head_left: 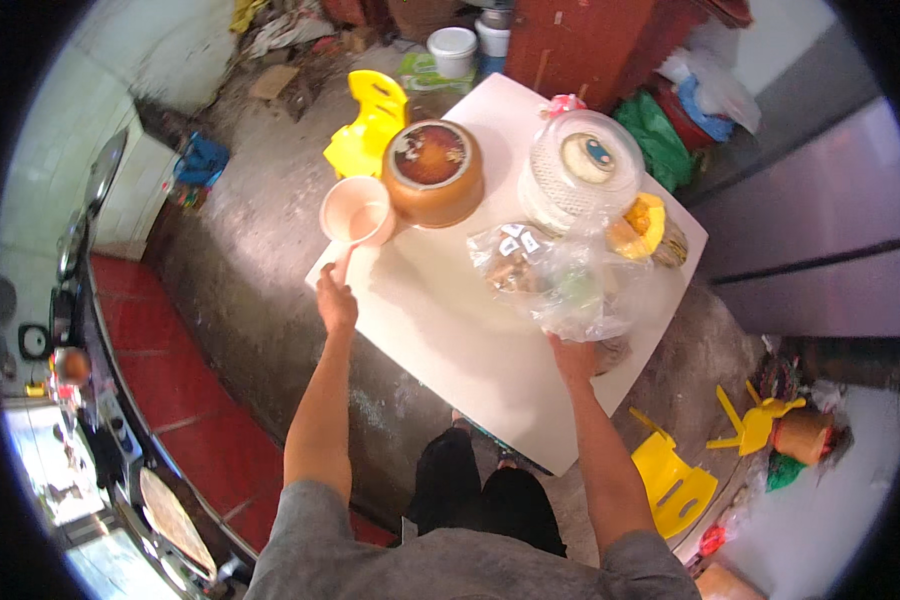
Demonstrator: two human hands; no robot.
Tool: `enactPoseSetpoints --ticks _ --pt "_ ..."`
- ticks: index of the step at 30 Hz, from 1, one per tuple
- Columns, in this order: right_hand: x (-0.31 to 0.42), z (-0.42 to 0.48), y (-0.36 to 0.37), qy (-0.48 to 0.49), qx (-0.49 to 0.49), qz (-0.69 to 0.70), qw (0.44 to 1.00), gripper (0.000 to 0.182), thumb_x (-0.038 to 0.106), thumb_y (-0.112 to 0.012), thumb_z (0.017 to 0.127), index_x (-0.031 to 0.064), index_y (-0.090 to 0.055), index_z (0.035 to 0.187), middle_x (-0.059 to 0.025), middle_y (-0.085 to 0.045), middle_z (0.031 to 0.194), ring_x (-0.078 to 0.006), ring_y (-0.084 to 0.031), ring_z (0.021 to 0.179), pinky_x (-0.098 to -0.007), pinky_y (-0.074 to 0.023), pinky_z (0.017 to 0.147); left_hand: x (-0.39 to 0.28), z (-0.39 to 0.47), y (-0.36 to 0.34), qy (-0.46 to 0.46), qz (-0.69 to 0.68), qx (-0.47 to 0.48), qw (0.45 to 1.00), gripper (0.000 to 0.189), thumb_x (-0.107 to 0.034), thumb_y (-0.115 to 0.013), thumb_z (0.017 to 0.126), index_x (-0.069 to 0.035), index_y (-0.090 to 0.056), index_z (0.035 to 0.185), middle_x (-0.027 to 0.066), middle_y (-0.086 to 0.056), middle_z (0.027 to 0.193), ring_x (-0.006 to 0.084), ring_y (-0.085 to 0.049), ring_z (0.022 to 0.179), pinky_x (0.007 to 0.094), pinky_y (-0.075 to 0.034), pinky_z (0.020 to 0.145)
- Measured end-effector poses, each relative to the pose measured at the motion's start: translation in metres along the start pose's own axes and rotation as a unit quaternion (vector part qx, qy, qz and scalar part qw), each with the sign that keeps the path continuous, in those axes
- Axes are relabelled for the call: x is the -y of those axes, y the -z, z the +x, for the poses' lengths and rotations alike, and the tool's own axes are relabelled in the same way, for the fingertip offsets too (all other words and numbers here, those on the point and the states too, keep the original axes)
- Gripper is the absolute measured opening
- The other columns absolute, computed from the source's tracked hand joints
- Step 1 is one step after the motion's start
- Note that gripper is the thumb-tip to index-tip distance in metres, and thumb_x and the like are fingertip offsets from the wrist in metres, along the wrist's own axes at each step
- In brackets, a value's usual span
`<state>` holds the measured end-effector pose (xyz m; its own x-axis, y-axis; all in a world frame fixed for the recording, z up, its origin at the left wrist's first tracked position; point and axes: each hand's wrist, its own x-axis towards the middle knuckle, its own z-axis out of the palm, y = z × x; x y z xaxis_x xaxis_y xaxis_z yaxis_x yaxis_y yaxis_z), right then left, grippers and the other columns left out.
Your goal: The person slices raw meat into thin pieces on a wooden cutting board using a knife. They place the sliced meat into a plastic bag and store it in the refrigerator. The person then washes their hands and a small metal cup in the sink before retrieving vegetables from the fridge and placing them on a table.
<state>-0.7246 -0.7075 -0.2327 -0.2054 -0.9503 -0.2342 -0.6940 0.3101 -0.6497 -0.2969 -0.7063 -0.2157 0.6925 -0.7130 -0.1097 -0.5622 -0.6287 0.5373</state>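
My left hand (336, 301) grips the handle of a pale pink plastic dipper (356, 211) above the left corner of a white table (435, 322). The dipper's cup faces up and shows nothing in it. At the table's right side, my right hand (574, 361) holds the near edge of a clear plastic bag (596, 311); the bag partly hides the fingers. Just beyond it lies another clear bag (514, 270) with brown contents and small white labels. A brown glazed pot (433, 176) sits upside down beside the dipper.
A white perforated basket (551, 191) under a clear lid stands at the back right, beside a cut pumpkin piece (645, 225). Yellow plastic chairs stand behind (367, 120) and at right (671, 484). A red-tiled counter front (172, 390) runs along the left.
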Motion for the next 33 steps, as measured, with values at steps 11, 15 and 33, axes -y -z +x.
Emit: enactPoseSetpoints --ticks 11,15,33 --pt "-0.068 0.028 -0.076 0.043 -0.063 -0.177 0.981 0.069 0.048 -0.068 0.076 0.0122 -0.05 0.132 -0.0116 -0.055 0.131 -0.0308 -0.05 0.121 -0.0459 -0.0386 0.103 -0.008 -0.091 0.003 -0.05 -0.075 -0.03 0.995 0.046 -0.008 -0.067 0.082 0.003 -0.05 0.124 0.0191 -0.053 0.118 0.0336 -0.052 0.112 0.0434 -0.042 0.097" --pt "-0.06 0.015 -0.028 -0.163 0.106 0.083 0.977 0.065 0.041 -0.078 0.063 0.005 -0.059 0.114 -0.0153 -0.064 0.109 -0.033 -0.06 0.102 -0.0428 -0.048 0.087 -0.033 -0.186 -0.037 -0.077 -0.076 0.154 0.982 0.028 -0.007 -0.062 0.089 -0.002 -0.058 0.116 0.0073 -0.066 0.089 0.0159 -0.062 0.079 0.0294 -0.05 0.073" --pt "-0.276 -0.032 0.411 -0.005 0.278 0.109 0.954 0.034 0.019 -0.068 0.083 0.0041 -0.061 0.113 -0.0131 -0.066 0.105 -0.024 -0.065 0.091 -0.0374 -0.0528 0.078 -0.342 -0.496 -0.131 -0.03 -0.35 0.524 0.776 0.063 -0.002 -0.079 0.072 -0.003 -0.048 0.127 0.0071 -0.06 0.113 0.0163 -0.059 0.101 0.0301 -0.052 0.083"
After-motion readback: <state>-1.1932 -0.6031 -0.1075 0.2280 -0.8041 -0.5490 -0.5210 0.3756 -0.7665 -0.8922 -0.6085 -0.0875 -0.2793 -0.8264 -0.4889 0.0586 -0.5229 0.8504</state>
